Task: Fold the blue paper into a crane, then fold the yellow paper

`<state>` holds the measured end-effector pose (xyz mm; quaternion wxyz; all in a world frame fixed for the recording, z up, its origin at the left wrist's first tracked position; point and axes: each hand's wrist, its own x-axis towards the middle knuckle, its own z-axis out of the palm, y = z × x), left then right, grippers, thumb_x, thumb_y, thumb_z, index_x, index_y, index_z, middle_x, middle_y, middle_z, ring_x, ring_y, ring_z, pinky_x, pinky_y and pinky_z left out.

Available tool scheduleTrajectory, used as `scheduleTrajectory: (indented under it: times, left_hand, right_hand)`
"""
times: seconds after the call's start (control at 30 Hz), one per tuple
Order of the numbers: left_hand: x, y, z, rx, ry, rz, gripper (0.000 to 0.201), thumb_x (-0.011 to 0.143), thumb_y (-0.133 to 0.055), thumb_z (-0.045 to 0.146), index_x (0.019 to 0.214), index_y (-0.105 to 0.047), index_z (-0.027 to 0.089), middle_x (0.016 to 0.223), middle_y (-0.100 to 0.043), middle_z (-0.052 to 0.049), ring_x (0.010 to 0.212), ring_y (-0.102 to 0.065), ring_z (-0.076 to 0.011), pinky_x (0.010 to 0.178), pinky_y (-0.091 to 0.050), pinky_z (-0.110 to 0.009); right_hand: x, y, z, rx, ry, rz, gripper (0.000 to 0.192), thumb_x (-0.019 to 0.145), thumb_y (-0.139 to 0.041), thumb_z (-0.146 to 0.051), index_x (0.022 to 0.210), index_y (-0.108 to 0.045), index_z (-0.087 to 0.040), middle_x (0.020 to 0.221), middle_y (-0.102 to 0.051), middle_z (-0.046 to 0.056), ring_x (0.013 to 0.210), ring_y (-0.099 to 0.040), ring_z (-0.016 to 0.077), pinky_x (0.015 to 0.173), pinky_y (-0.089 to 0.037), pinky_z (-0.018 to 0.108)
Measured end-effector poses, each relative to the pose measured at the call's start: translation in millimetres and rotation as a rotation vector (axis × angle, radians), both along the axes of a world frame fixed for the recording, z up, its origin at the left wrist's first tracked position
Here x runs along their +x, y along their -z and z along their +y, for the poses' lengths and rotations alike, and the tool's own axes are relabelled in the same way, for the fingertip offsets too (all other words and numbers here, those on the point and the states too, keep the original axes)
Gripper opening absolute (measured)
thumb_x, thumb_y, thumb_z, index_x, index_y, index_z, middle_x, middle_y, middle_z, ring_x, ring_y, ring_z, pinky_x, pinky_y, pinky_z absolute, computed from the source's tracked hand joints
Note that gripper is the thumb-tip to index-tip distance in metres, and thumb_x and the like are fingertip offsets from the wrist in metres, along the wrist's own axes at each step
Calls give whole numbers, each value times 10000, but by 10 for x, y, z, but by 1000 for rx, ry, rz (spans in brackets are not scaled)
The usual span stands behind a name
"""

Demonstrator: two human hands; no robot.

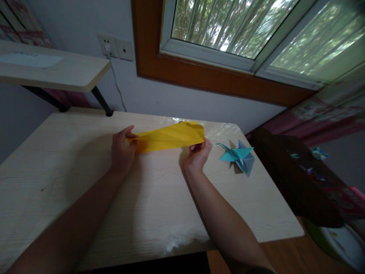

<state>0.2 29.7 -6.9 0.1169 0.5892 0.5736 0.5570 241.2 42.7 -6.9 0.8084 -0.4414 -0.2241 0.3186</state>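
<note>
A sheet of yellow paper (168,137) is stretched between my two hands, above the far part of the table. It is creased and its right part curves over. My left hand (122,148) pinches the narrow left end between thumb and fingers. With fingers closed, my right hand (199,153) grips the lower right corner. Just right of that hand, a folded paper crane (238,155) in teal and pale grey-blue rests on the table, touching neither hand.
The pale wood table (162,198) has its right edge beyond the crane. A raised shelf (76,72) with a white paper (31,59) stands at the back left. A cable (115,80) hangs from the wall socket (107,45). Dark furniture (293,179) is at the right.
</note>
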Motion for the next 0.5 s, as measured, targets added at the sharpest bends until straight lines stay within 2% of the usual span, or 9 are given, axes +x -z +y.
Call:
scheduleTrajectory:
  times: [0.1, 0.2, 0.33, 0.5]
  left_hand:
    - [-23, 13, 19, 13, 11, 24, 397, 816, -596, 79, 1133, -729, 278, 1013, -705, -28, 1121, -589, -249, 1094, -424, -452]
    - [-42, 27, 34, 48, 7, 36, 244, 835, -588, 108, 916, -761, 258, 1004, -702, -36, 1146, -585, -257, 1082, -438, -457]
    - [-52, 47, 55, 51, -14, -35, 177, 844, -594, 136, 788, -716, 250, 966, -692, -34, 1147, -595, -249, 1101, -442, -466]
    - [-85, 126, 112, 57, -36, -160, 215, 821, -526, 89, 742, -636, 256, 1053, -669, -30, 1171, -608, -222, 1116, -468, -469]
  right_hand:
    - [-1, 13, 2, -10, 7, -1, 250, 917, -496, -492, 1018, -530, -266, 838, -548, -49, 713, -570, 125, 662, -458, 244]
    - [-9, 32, 7, 8, 13, -9, 253, 892, -549, -441, 1068, -552, -260, 986, -571, -24, 895, -606, 134, 812, -496, 268]
    - [-22, 26, -14, 15, -44, -19, 303, 835, -593, -345, 1127, -551, -274, 958, -543, -26, 899, -600, 139, 865, -518, 293]
    - [-28, -19, -63, 9, -93, -44, 448, 753, -580, -247, 1195, -538, -304, 1009, -522, -19, 909, -586, 139, 882, -516, 307]
